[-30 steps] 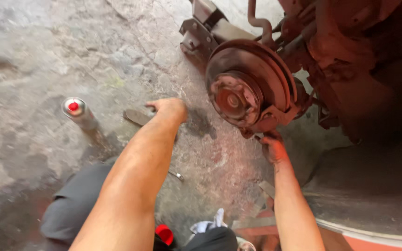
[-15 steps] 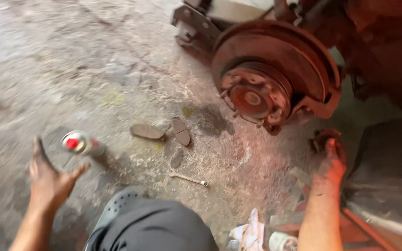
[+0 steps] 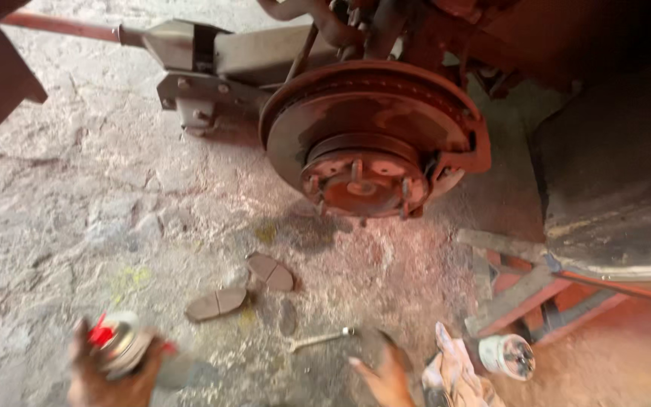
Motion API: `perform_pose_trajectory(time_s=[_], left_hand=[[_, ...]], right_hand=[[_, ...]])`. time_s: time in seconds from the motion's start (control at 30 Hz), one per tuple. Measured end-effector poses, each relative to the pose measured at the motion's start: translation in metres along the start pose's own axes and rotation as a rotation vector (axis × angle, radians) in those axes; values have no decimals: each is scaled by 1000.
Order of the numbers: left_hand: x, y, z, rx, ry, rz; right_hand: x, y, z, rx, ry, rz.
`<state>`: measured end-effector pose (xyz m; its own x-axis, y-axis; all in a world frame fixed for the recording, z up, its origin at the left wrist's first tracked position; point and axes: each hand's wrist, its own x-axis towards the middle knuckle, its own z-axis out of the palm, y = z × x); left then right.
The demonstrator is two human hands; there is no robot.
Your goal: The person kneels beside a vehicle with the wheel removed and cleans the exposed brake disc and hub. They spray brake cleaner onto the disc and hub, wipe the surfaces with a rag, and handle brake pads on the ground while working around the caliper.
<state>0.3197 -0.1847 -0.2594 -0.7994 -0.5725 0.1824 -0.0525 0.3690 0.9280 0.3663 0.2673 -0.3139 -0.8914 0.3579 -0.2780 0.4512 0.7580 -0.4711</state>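
My left hand (image 3: pixel 111 380) grips a silver spray can (image 3: pixel 118 343) with a red nozzle at the bottom left. At the bottom middle my right hand (image 3: pixel 382 373) rests fingers apart on the concrete, holding nothing, just right of a small wrench (image 3: pixel 318 339). Two worn brake pads (image 3: pixel 216 301) (image 3: pixel 271 271) lie on the floor between my hands and the rusty brake disc and wheel hub (image 3: pixel 367 147), which hangs above them.
A metal jack arm (image 3: pixel 212 60) reaches in from the left behind the hub. A dirty white rag (image 3: pixel 453 373) and a second can lying on its side (image 3: pixel 506 354) sit right of my right hand. Red metal framing (image 3: pixel 536 290) lies lower right.
My left hand has closed on the spray can and lifted it off the floor. My right hand has come off the floor at the right and moved toward the wrench. The view tilted up.
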Motion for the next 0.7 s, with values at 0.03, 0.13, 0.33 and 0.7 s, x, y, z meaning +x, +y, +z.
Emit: perform_pose_trajectory(time_s=[0.03,0.13,0.33,0.7], left_hand=[[1,27,10,-65,-33,25],[-4,104,46,-273,-151,61],[13,175,57,-103,-346,148],[15,184,63,-324,-474,287]], right_hand=[[-7,-35,-2,199,-215,-137],[-23,-132,4,474,-545,-355],[-43,-213,10,650,-519,-320],[-75,-225,16,802,-22,-324]])
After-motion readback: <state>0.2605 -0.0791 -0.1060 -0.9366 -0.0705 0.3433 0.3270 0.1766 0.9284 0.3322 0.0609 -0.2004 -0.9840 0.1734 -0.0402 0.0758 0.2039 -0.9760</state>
